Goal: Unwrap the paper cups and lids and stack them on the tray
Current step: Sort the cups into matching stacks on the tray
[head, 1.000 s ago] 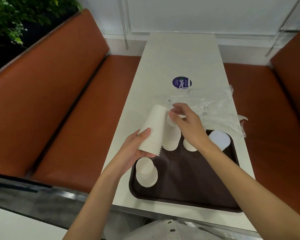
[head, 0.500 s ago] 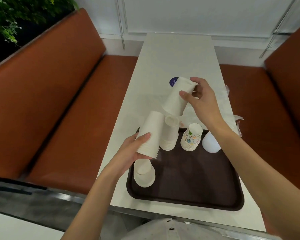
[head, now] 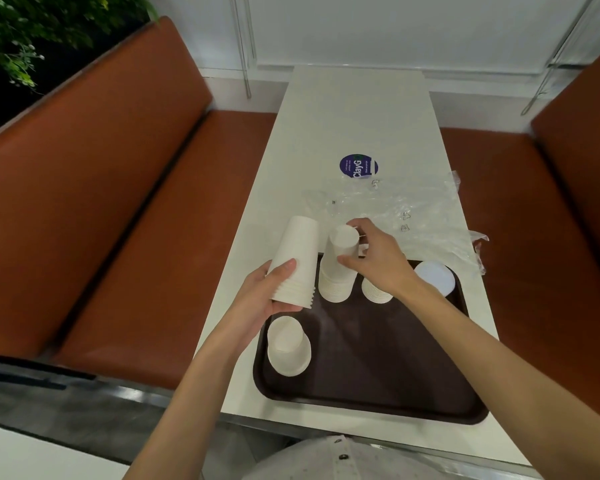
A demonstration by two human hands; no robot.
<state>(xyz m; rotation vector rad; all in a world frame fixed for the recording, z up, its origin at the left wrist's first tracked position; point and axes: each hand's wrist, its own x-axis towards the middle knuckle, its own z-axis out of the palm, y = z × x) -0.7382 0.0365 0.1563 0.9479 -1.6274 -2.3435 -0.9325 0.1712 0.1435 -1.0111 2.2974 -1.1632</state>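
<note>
My left hand [head: 262,297] grips a nested stack of upside-down white paper cups [head: 297,258] just above the left rim of the dark brown tray [head: 378,368]. My right hand [head: 374,256] has thumb and fingers round the top cup of a second upside-down white stack [head: 338,271] that stands at the tray's back. Behind my right wrist is a third, shorter stack [head: 374,292], partly hidden. A short white stack [head: 288,346] stands at the tray's left front. A pile of white lids [head: 435,277] lies in the back right corner.
Crumpled clear plastic wrap [head: 395,211] lies on the white table [head: 354,116] behind the tray, near a round blue sticker [head: 358,166]. Brown padded benches [head: 118,209] run along both sides. The tray's front edge sits close to the table's near edge.
My right hand had lifted one white cup high over the table; it has now come down with it onto the stack at the tray's back. My left hand stayed put.
</note>
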